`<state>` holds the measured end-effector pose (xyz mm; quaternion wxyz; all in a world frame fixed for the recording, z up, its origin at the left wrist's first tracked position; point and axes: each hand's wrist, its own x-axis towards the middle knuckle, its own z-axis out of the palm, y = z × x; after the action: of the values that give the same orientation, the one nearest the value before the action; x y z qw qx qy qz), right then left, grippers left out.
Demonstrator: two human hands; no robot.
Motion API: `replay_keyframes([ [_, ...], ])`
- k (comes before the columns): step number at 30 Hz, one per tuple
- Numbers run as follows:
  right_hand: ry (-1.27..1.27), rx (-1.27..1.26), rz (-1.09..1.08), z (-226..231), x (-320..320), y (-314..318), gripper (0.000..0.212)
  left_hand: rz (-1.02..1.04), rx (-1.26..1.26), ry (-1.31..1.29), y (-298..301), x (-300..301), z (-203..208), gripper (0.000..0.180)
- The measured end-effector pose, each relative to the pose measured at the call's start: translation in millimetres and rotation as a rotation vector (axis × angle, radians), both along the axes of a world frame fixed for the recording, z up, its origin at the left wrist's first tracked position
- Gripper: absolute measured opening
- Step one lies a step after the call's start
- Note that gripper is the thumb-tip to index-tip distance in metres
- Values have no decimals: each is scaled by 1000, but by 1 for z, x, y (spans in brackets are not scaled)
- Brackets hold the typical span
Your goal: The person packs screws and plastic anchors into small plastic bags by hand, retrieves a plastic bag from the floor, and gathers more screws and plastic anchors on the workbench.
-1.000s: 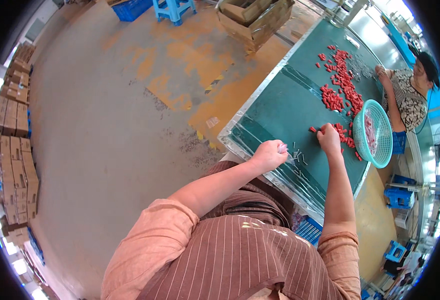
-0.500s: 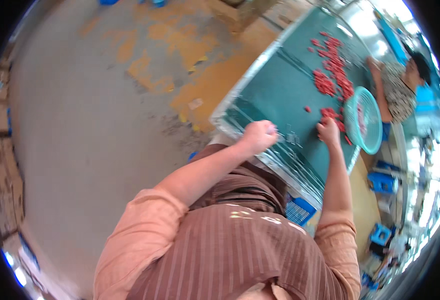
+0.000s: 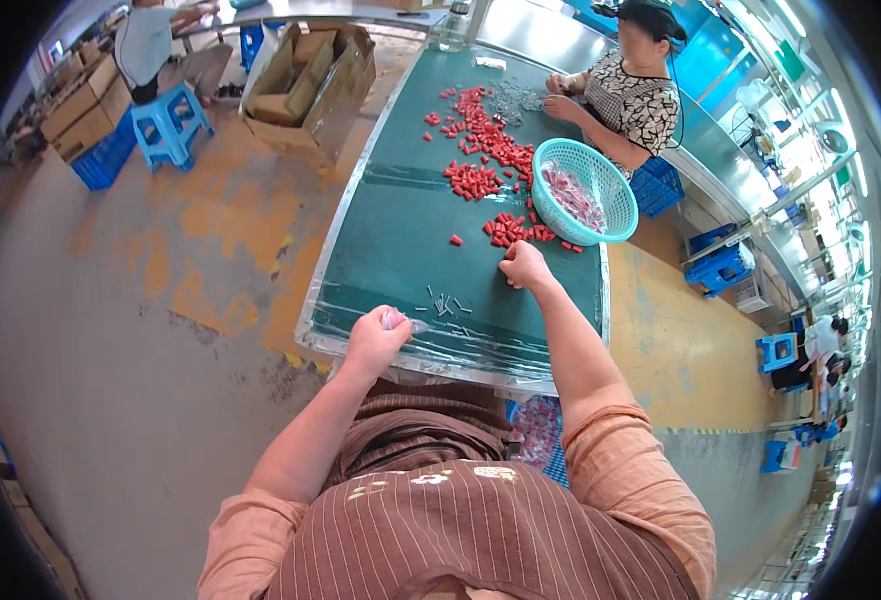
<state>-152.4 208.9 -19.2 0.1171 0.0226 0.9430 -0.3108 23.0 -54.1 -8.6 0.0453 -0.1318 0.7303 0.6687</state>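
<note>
Over the near left edge of the green-topped table [image 3: 390, 235], my left hand [image 3: 368, 343] is closed on a small clear plastic bag [image 3: 394, 319] with a pinkish look. My right hand [image 3: 526, 266] is held low at the near side of a small heap of short red cylindrical pieces [image 3: 508, 230]. Its fingers are pinched together; what they hold, if anything, is hidden. Between my hands and toward the table's front lie several thin metal pins [image 3: 444, 304]. More red pieces [image 3: 474, 182] spread up the middle of the table.
A turquoise basket [image 3: 548, 208] holding small clear bags with red bits stands at the table's right edge. Across from it a co-worker [image 3: 640, 100] handles a pile of small clear or metallic parts [image 3: 510, 100]. An open cardboard box [image 3: 310, 90] and a blue stool [image 3: 170, 125] stand left.
My view has turned, so the table now appears more upright and farther left. My left hand still grips the bag; my right hand stays by the red pieces.
</note>
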Motion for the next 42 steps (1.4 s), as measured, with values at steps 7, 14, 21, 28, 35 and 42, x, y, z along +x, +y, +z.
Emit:
replay_keyframes([
  [7,-34,65,31,-12,11,36,18,-30,13,-69,28,9,17,12],
  [14,-70,-635,184,27,80,22,22,-84,-336,79,64,-12,13,17],
  [21,329,-409,287,79,154,25,17,-150,-497,231,131,-17,47,18],
  [28,538,-212,352,64,168,46,17,-238,-412,146,144,-14,34,17],
  [35,283,-524,165,53,162,58,22,-191,17,-179,140,-10,46,11],
  [42,103,-889,124,47,154,47,23,-162,-64,-206,129,-16,42,11],
])
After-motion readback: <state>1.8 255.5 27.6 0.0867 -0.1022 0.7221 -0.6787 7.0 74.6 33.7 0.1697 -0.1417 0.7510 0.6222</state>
